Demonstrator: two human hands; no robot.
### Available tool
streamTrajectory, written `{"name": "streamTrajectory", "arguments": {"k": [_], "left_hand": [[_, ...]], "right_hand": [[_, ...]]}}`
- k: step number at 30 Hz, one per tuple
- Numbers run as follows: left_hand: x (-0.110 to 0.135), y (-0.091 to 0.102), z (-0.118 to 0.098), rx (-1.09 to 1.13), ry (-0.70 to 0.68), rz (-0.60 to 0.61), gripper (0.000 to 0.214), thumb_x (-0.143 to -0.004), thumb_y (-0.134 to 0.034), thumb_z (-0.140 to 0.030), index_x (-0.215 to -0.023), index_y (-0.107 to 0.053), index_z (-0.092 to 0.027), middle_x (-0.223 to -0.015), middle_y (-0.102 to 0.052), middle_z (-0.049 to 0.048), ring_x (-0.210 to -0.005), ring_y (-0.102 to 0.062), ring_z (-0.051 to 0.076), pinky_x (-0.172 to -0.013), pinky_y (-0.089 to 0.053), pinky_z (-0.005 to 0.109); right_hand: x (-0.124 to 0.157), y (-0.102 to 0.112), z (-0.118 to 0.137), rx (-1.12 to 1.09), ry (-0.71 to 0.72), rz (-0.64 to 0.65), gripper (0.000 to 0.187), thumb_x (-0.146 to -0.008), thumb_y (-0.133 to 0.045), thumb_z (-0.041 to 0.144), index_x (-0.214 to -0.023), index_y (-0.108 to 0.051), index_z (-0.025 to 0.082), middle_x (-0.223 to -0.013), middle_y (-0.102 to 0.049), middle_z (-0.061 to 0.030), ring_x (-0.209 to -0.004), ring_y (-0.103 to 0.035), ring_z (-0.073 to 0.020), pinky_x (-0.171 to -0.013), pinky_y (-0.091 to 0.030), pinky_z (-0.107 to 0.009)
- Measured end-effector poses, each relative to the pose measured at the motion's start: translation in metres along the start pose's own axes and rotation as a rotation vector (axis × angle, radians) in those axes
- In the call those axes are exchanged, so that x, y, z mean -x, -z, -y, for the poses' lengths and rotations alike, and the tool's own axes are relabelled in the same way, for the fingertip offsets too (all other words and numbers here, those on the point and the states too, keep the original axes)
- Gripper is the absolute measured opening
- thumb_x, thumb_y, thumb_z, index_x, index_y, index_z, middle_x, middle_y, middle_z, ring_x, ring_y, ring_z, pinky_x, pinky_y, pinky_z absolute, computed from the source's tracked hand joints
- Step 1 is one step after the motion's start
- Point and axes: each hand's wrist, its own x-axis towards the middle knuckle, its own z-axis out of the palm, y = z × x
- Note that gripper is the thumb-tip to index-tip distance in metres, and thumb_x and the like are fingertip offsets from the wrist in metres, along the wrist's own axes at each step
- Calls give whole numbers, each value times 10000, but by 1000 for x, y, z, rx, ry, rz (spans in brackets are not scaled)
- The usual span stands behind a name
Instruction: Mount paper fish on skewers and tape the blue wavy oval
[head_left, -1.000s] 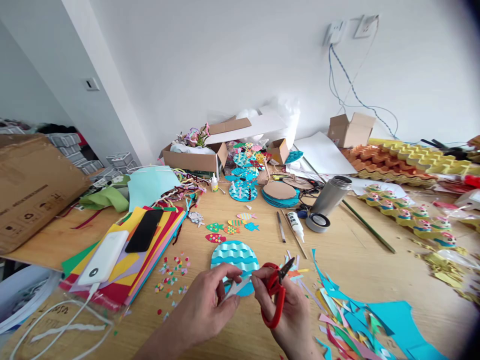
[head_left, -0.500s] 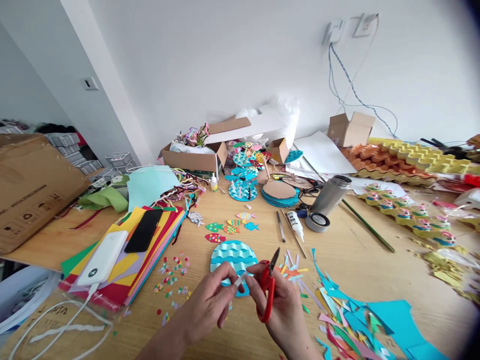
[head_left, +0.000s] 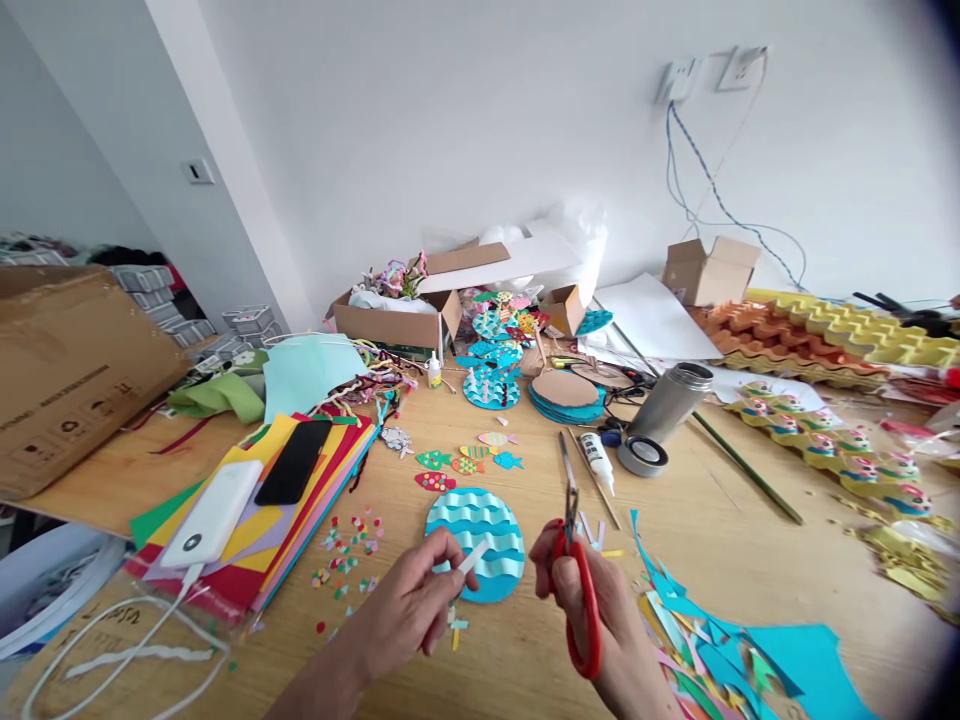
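Observation:
My left hand (head_left: 409, 610) pinches a small white paper strip (head_left: 469, 560) just in front of a round blue disc with wavy paper layers (head_left: 475, 540). My right hand (head_left: 592, 610) grips red-handled scissors (head_left: 576, 575), blades closed and pointing up and away. The hands are apart, with the disc's near edge between them. Tiny paper snippets (head_left: 455, 632) lie on the wooden table (head_left: 705, 520) under my left hand.
Colored paper sheets (head_left: 300, 500) with a white power bank (head_left: 214, 513) and black phone (head_left: 294, 462) lie left. Paper fish (head_left: 469, 462), a glue bottle (head_left: 598, 460), steel flask (head_left: 663, 402) and tape roll (head_left: 640, 455) sit beyond. Blue scraps (head_left: 735, 650) pile right. Cardboard boxes (head_left: 397, 320) stand behind.
My hands have drawn apart. The scissors moved right and swung upright, away from the white strip, which looks shorter. Small snippets now lie below my left hand.

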Motion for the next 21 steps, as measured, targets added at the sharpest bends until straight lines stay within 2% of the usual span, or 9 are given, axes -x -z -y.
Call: {"name": "streamTrajectory", "arguments": {"k": [4,6,10,13,21], "left_hand": [[2,4,-2,32,3,-5,263,-894,-434,-432,-888,-502,-179,-460,-366,-101,-365,-296,43,-385,-223,158],[3,4,-5,38,9,8,259,-896,-427,-426,-899,-510,-180,-455,-376,-102,-352,-281,39,-381,-216,157],[4,5,-9,41,27,28,238,-899,-424,-401,-912,-516,-181,-442,-383,-108,-320,-235,29,-369,-204,156],[4,5,-9,44,27,32,241,-899,-426,-402,-915,-515,-179,-444,-375,-108,-320,-238,28,-367,-205,153],[4,4,-9,16,34,71,247,-904,-435,-406,-904,-526,-177,-439,-369,-106,-318,-261,28,-365,-212,143]], "right_hand": [[7,-2,6,154,-171,350,442,-881,-401,567,-669,-459,182,-575,-440,33,-538,-377,-102,-494,-277,-218],[12,-7,8,213,-198,436,432,-862,-449,563,-655,-457,183,-546,-417,45,-512,-343,-92,-476,-236,-215],[15,-11,9,237,-166,486,456,-840,-485,568,-605,-409,184,-525,-341,62,-497,-271,-77,-460,-180,-215],[15,-10,11,202,-176,510,473,-838,-469,587,-597,-402,186,-514,-347,63,-482,-273,-74,-447,-179,-211],[20,-11,15,119,-198,445,525,-849,-395,634,-588,-449,182,-504,-408,50,-466,-314,-74,-425,-211,-203]]}}
